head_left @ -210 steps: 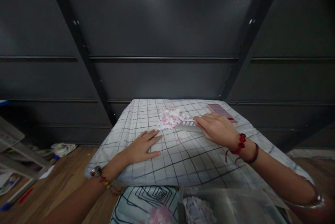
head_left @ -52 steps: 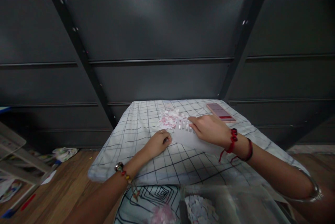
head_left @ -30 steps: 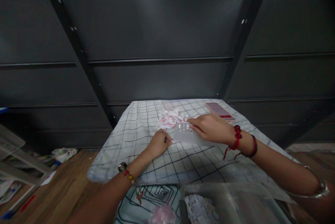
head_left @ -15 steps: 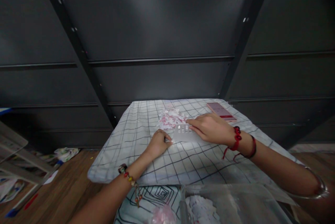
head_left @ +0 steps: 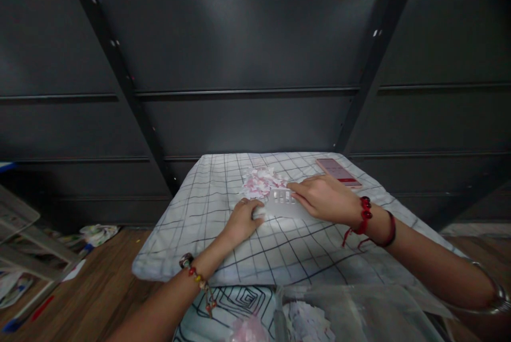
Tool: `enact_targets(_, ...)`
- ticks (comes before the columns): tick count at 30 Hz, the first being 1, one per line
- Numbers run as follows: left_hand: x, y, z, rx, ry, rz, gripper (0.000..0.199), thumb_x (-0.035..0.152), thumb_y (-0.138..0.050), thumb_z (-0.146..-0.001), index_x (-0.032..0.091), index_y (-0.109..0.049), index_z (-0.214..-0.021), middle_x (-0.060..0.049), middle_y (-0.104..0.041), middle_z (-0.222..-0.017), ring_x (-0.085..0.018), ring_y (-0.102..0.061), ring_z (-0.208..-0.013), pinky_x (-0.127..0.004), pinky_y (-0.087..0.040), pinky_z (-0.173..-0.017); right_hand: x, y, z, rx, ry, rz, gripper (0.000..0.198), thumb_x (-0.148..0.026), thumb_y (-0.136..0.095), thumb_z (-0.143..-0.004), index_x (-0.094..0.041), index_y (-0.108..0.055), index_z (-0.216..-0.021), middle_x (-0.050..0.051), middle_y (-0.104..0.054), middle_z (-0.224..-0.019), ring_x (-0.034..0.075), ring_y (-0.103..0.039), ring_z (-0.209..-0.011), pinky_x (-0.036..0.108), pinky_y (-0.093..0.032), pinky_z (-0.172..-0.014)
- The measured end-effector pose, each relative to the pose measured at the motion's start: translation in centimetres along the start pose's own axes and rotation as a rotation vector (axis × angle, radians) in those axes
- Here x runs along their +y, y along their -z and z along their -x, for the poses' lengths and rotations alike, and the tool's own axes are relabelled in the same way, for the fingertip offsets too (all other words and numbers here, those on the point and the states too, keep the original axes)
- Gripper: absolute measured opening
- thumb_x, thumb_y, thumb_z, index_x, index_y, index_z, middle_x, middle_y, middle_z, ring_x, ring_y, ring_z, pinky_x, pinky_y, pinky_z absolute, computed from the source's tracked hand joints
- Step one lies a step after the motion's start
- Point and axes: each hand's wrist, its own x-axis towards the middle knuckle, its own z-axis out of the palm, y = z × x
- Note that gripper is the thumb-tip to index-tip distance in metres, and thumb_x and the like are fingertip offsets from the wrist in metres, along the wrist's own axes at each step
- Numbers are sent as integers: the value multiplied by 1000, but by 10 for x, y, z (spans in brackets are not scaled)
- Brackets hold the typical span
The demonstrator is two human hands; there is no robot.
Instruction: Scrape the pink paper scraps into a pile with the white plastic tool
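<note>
A flat, pale grey panel with a row of oval cells or holes (head_left: 282, 209) stands tilted on the checked cloth; its exact kind I cannot make out. My right hand (head_left: 321, 198) pinches its upper right part between thumb and fingers. Beside the panel's left edge is my left hand (head_left: 242, 220), thumb and forefinger parted, with a whitish patch in the gap that I cannot identify. Directly behind the panel lies a heap of white and pink paper scraps (head_left: 261, 181).
A pink-edged phone (head_left: 338, 172) lies at the back right of the cloth-covered surface (head_left: 179, 235). In front are a clear plastic bin (head_left: 367, 310) with a wad of paper scraps (head_left: 307, 320) and a pink bundle (head_left: 249, 330). Dark metal panels (head_left: 239, 38) rise behind.
My left thumb and forefinger have moved apart from a near pinch. The panel and my right hand have shifted slightly to the right.
</note>
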Motion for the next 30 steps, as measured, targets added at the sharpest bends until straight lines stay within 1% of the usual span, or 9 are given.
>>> enact_targets(6, -5, -1, 1, -42, -91, -49, 21, 14, -60, -75, 21, -69, -93, -5, -58, -89, -21, -53, -88, -36, -41, -85, 7, -1, 4, -29, -100, 55, 26, -24, -33, -87, -17, -58, -91, 6, -67, -73, 16, -58, -63, 27, -26, -53)
enact_targets(10, -4, 1, 5, -29, -139, -59, 17, 14, -60, -76, 21, -69, -89, -5, -57, -90, -21, -51, -92, -36, -42, -85, 8, -7, 4, 2, -94, 43, 28, -26, -31, -88, -17, -57, -92, 6, -66, -74, 16, -59, -66, 27, -28, -54)
enact_targets(13, 0, 2, 7, -8, -138, -29, 13, 10, -60, -75, 18, -67, -83, -5, -57, -90, -21, -52, -92, -34, -43, -84, 9, -9, 3, -4, -82, 46, 29, -25, -30, -89, -16, -57, -92, 5, -66, -73, 16, -59, -64, 27, -28, -54)
enact_targets(16, 4, 5, 8, 4, -124, -13, 11, 10, -60, -74, 17, -64, -81, -5, -57, -90, -20, -52, -91, -33, -44, -83, 12, -9, 3, -14, -147, 102, 29, -25, -30, -88, -16, -58, -90, 7, -66, -72, 16, -59, -63, 27, -27, -53)
enact_targets(18, 3, 9, 10, 5, -120, -31, 9, 15, -59, -77, 18, -62, -85, -5, -58, -92, -21, -53, -93, -34, -43, -84, 14, -10, 4, 4, -176, 103, 30, -26, -30, -88, -16, -59, -90, 8, -66, -72, 16, -59, -63, 27, -28, -54)
enact_targets(21, -6, 19, 16, -5, -120, -133, 26, 27, -55, -82, 17, -55, -107, -10, -54, -111, -23, -49, -105, -38, -37, -92, 12, -12, 4, 37, -147, 23, 32, -28, -29, -89, -16, -58, -92, 7, -66, -72, 15, -59, -67, 26, -31, -57)
enact_targets(24, -20, 27, 28, -107, -96, -280, 51, 41, -53, -84, 18, -40, -127, -13, -35, -137, -31, -28, -126, -45, -26, -100, 10, -16, 0, 19, -100, -22, 31, -27, -29, -89, -15, -58, -93, 7, -66, -75, 15, -59, -68, 26, -31, -58)
enact_targets(27, -31, 30, 40, -222, -58, -344, 58, 48, -44, -87, 18, -31, -135, -13, -24, -143, -33, -18, -130, -48, -19, -102, 13, -19, -5, -34, -173, 36, 31, -27, -28, -88, -16, -57, -93, 8, -66, -74, 18, -60, -66, 27, -29, -54)
enact_targets(30, -34, 30, 45, -244, -49, -374, 61, 51, -41, -87, 17, -30, -136, -14, -22, -144, -32, -17, -131, -47, -17, -103, 20, -20, -6, -66, -274, 135, 33, -27, -27, -88, -16, -58, -90, 10, -66, -72, 20, -61, -65, 28, -28, -52)
